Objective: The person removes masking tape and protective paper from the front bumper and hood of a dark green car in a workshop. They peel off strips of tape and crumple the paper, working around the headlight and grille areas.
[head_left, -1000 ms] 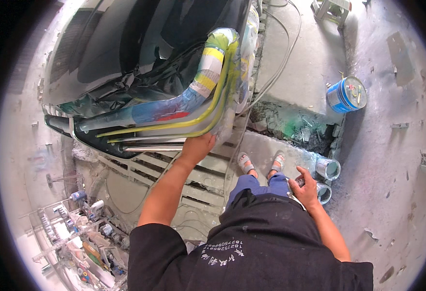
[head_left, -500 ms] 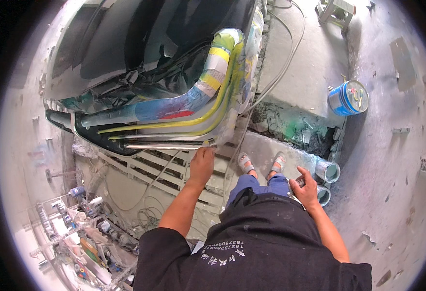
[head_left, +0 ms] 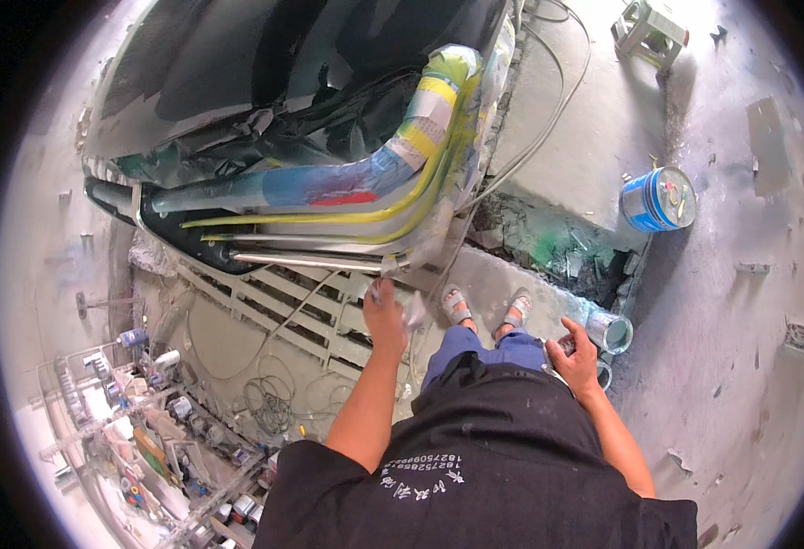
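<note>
Just below the bumper point(head_left: 329, 186), a blurred pale scrap point(head_left: 413, 311) shows at the left hand point(head_left: 383, 320); the right hand point(head_left: 581, 362) is to the bumper's lower right. I cannot tell either grip's state. Best keep the scrap clear of the bumper.

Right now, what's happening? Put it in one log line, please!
Left hand: blurred, near taped car front | pale item beside it: unclear | right hand: by black shirt, grip unclear | blue can: right side
</note>
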Available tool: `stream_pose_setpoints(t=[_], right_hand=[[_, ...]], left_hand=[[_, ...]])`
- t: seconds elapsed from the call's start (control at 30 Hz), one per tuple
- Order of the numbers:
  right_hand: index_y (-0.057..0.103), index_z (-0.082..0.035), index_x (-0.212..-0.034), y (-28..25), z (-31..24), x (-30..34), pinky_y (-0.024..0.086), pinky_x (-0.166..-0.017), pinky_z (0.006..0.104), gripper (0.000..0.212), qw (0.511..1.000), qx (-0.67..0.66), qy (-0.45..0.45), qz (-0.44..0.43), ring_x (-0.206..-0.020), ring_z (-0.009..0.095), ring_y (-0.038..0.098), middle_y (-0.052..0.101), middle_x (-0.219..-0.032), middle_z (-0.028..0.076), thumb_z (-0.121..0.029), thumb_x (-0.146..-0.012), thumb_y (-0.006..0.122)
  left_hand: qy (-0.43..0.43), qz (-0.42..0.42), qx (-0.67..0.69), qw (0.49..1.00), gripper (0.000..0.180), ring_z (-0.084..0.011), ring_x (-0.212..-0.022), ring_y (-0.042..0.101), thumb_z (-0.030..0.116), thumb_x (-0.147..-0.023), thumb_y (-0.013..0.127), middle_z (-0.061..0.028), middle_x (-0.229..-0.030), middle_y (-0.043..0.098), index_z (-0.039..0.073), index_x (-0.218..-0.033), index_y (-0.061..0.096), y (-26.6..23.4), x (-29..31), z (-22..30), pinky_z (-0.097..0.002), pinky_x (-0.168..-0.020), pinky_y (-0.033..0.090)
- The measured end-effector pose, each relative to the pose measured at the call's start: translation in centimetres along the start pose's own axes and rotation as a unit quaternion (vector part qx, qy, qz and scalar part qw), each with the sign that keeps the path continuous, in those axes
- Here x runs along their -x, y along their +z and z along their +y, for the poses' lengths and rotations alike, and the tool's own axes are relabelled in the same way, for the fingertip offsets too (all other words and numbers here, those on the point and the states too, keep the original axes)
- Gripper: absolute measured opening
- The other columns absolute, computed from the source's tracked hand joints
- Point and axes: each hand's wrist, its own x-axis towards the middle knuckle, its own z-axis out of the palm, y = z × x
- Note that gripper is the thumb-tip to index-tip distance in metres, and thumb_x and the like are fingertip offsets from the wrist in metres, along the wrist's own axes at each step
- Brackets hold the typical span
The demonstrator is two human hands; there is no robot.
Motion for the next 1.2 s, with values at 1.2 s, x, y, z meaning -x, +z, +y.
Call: stream_pose_setpoints(t=[1.2], right_hand=[[0.055, -0.005, -0.119, -9.6, 5.5, -2.1, 0.047, -0.064, 0.0301, 0.051, 0.998, -0.027, -0.042, 0.027, -0.067, 0.017, 0.058, 0.06, -0.078, 0.009, -0.018, -0.074, 0.073]], left_hand=[[0.247, 0.202, -0.421, 0.849, 0.03, -0.0449, -0.079, 0.061, 0.024, -0.082, 0.057, -0.0272, -0.083, 0.063, -0.006, -0.086, 0.062, 2.6, -1.7, -0.8, -0.0486, -0.07, 0.047]])
